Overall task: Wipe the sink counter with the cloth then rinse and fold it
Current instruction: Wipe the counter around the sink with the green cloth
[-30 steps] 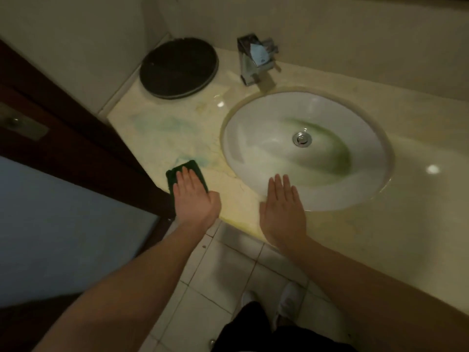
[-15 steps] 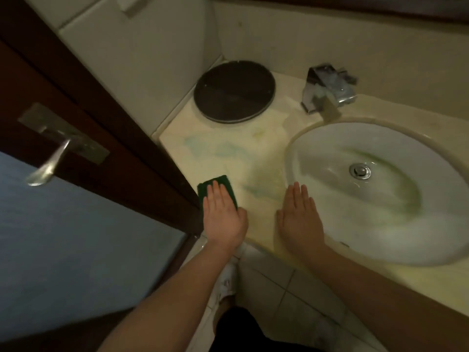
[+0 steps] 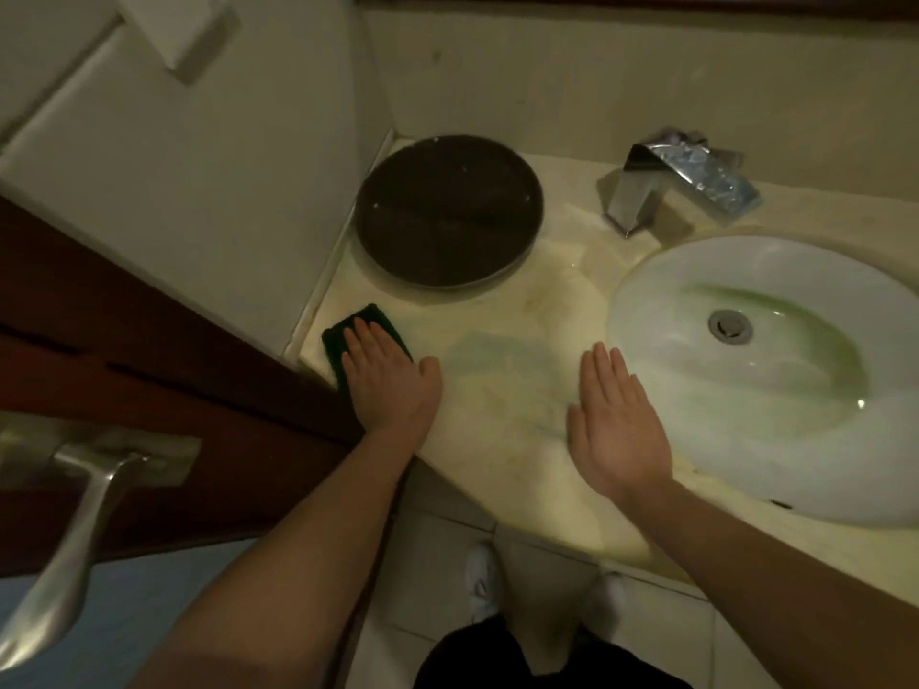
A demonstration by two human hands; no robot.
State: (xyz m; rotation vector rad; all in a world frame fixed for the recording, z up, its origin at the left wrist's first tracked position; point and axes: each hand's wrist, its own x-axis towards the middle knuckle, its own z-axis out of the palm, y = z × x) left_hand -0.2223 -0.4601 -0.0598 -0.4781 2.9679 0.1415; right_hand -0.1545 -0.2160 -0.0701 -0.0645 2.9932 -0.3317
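Observation:
A dark green cloth (image 3: 343, 334) lies flat on the pale marble counter (image 3: 502, 400), near its left edge by the wall. My left hand (image 3: 390, 380) presses down on the cloth with flat fingers and covers most of it. My right hand (image 3: 616, 430) rests palm down on the bare counter, fingers together, just left of the white oval sink (image 3: 776, 380). A wet greenish smear shows on the counter between my hands. The sink bowl also carries a green streak near the drain (image 3: 730, 326).
A round dark tray (image 3: 447, 211) sits at the back left of the counter. A chrome faucet (image 3: 676, 186) stands behind the sink. A brown door with a metal handle (image 3: 74, 534) is at the left. The tiled floor and my white shoes lie below.
My left hand has slid the cloth away from the front edge toward the wall at the counter's left side. The right hand stays flat beside the sink. The view has shifted left.

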